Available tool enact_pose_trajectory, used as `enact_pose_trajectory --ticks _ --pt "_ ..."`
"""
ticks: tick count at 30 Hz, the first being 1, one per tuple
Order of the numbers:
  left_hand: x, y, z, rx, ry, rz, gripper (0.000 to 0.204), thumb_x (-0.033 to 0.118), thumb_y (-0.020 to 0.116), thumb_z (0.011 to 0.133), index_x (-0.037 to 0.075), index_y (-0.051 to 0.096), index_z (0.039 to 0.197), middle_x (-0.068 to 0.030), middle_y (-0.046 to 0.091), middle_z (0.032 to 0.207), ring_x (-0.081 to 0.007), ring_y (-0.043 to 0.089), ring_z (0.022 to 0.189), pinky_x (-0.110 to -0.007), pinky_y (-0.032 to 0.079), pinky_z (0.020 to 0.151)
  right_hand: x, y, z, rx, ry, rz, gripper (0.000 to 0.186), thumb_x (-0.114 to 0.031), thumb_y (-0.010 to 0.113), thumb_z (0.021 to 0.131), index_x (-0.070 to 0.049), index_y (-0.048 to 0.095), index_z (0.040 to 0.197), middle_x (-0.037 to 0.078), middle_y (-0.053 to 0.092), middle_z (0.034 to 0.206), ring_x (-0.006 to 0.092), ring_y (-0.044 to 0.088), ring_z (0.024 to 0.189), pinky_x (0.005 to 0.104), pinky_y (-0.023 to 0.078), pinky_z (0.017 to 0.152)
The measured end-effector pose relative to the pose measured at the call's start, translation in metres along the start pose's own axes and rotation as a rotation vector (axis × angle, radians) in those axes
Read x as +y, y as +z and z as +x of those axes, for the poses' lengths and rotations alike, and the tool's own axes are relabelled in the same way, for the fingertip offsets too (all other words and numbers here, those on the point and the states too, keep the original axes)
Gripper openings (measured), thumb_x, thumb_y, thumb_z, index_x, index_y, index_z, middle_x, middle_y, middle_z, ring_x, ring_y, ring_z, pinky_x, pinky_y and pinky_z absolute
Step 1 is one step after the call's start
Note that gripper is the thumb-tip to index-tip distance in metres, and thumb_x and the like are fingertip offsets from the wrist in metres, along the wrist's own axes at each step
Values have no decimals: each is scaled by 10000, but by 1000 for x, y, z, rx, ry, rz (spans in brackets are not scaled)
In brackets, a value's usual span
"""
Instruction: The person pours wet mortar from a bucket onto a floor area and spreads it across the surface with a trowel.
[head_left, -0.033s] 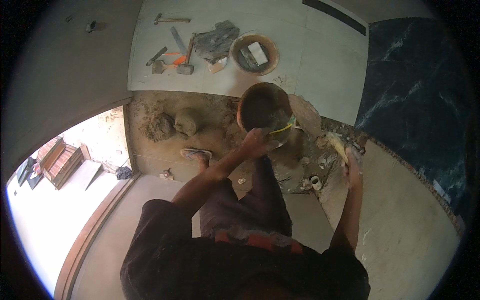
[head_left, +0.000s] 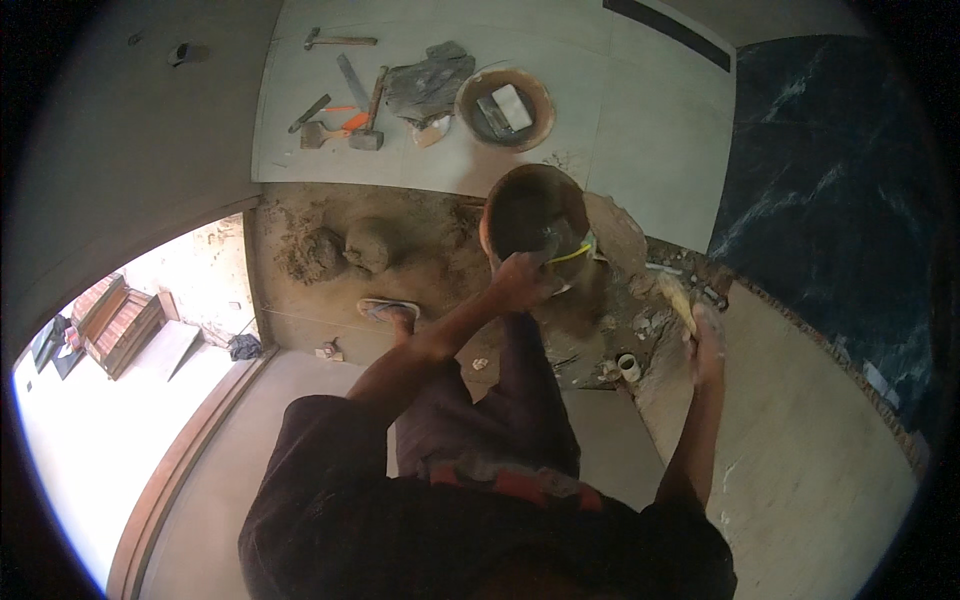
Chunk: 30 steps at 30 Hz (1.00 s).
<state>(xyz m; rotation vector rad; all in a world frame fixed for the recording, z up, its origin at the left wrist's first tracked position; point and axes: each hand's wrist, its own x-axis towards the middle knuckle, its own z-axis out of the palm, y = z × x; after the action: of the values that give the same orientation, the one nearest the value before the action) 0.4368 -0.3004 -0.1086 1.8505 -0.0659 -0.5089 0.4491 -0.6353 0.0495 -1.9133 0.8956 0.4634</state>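
Observation:
My left hand (head_left: 522,278) is closed on the near rim of a round reddish-brown pan (head_left: 490,225), which is tilted with its hollow toward me. A yellow strip (head_left: 572,254) crosses the pan's lower right side. In my right hand (head_left: 706,335), a pale yellowish, tapering thing (head_left: 677,298) points up and left; it looks like a brush, but its kind is unclear. The fingers are wrapped round its lower end. Below it lies rubble on a strip of bare earth (head_left: 440,235). A short white pipe end (head_left: 629,367) stands up near my right forearm.
On pale tiles beyond lie two hammers (head_left: 366,139) (head_left: 340,41), a flat brush (head_left: 318,135) and a grey crumpled sheet (head_left: 425,88). A second pan (head_left: 548,100) holds rectangular blocks. Mortar heaps (head_left: 368,246) sit left, near my sandalled foot (head_left: 388,308). Dark marbled tiles (head_left: 810,160) lie right.
The tilted pan and my left hand have shifted slightly to the right. My right hand keeps its hold, a little lower. The whole view has moved slightly.

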Motion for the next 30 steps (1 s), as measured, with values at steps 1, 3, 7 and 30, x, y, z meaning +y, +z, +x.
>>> enact_pose_trajectory --ticks 1,3,7,30 --pt "-9 18 22 9 24 -40 284 262 620 846 -18 604 892 -231 620 804 -411 621 790 -491 481 701 16 -9 6 65 16 29 268 -415 622 927 -151 583 902 -66 491 634 16 383 481 187 280 414" --pt "-7 35 63 55 407 306 282 273 594 858 1 628 921 -235 626 859 -398 625 828 -489 486 723 36 -28 7 100 51 122 268 -410 610 937 -146 578 905 -68 489 636 21 389 485 184 290 420" --pt "-18 81 162 -222 255 472 333 346 574 840 39 663 934 -235 631 942 -369 631 897 -477 490 746 37 -41 -3 85 82 288 291 -396 556 976 -107 576 954 -57 487 629 40 396 477 191 329 428" --pt "-157 23 -60 -179 -557 64 482 368 618 820 16 606 1149 -269 632 1094 -416 628 998 -513 470 911 15 114 -48 -737 219 148 377 -373 549 964 -54 526 1163 26 560 744 127 525 604 244 401 478"
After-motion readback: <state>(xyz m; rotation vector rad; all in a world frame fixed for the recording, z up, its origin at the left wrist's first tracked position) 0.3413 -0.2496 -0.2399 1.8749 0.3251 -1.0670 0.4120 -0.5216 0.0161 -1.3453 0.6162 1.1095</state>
